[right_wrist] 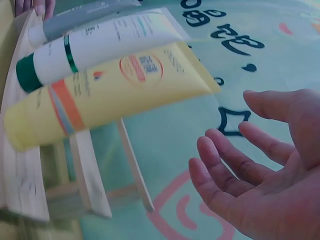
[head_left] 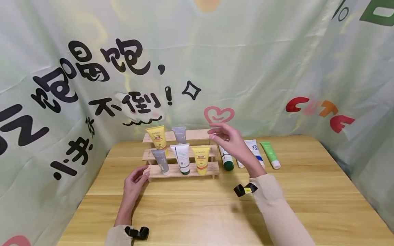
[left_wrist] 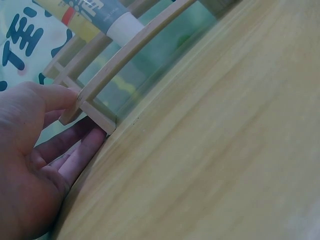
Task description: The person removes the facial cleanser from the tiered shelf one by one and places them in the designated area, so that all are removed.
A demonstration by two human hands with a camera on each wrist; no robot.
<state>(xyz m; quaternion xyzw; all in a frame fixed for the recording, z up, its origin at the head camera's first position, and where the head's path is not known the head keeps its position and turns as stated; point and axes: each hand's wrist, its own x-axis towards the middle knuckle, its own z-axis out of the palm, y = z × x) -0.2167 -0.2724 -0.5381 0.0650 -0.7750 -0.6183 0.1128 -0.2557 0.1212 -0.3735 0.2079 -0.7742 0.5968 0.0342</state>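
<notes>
A three-step wooden rack [head_left: 214, 168] stands on the table. My left hand [head_left: 133, 181] holds the left end of its lowest step; in the left wrist view, the thumb lies over the step's end and the fingers reach beneath. On that step stand a grey tube [head_left: 160, 160], a white tube with a green cap [head_left: 182, 157] and a yellow tube [head_left: 201, 158]. Behind them are another yellow tube [head_left: 156, 136] and a grey-blue tube [head_left: 180, 134], its base hidden. My right hand [head_left: 231, 140] hovers at the rack's right side, fingers spread and loosely bent, nothing in it [right_wrist: 270, 170].
Right of the rack lie a white tube with a dark green cap [head_left: 227, 160], partly covered white-and-blue tubes [head_left: 255, 150] and a green tube [head_left: 271, 154]. A printed cloth [head_left: 261, 75] hangs behind and beside the table [head_left: 191, 212].
</notes>
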